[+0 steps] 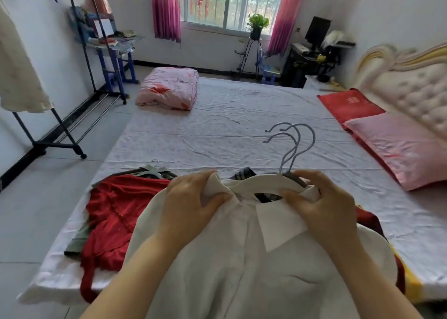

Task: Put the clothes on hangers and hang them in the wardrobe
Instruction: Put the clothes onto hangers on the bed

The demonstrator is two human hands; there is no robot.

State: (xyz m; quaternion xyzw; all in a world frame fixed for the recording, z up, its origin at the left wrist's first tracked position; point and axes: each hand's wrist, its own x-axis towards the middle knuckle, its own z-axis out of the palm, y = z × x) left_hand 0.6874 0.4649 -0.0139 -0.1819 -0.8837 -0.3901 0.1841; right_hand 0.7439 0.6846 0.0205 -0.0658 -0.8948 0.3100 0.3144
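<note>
A white collared shirt is held up in the lower middle of the frame, above the near edge of a bed covered with a pale wrinkled sheet. A white plastic hanger sits in the shirt's neck opening, between the two hands. The hands are apart, one at each end of the collar.

The left hand is clamped on a bunched fold of the shirt's shoulder, with the thumb pressed into the cloth. The right hand has its fingers curled over the other end of the hanger and the collar, and its thumb lies on the collar flap. A dark grey hanger is caught under the same fingers. Three pale blue hooks rise together above the right hand. Whether a third hanger is held below them cannot be told.

At lower left a crumpled red garment lies on the sheet, just beside the left wrist. A pale hanger with a metal hook lies above it. A patch of checked cloth shows just behind the white hanger.

A folded pink flowered quilt lies at the far end of the bed. A pink satin pillow and a red pillow lie at right. A dark metal clothes rack stands at left, with a cream garment hanging at upper left.
</note>
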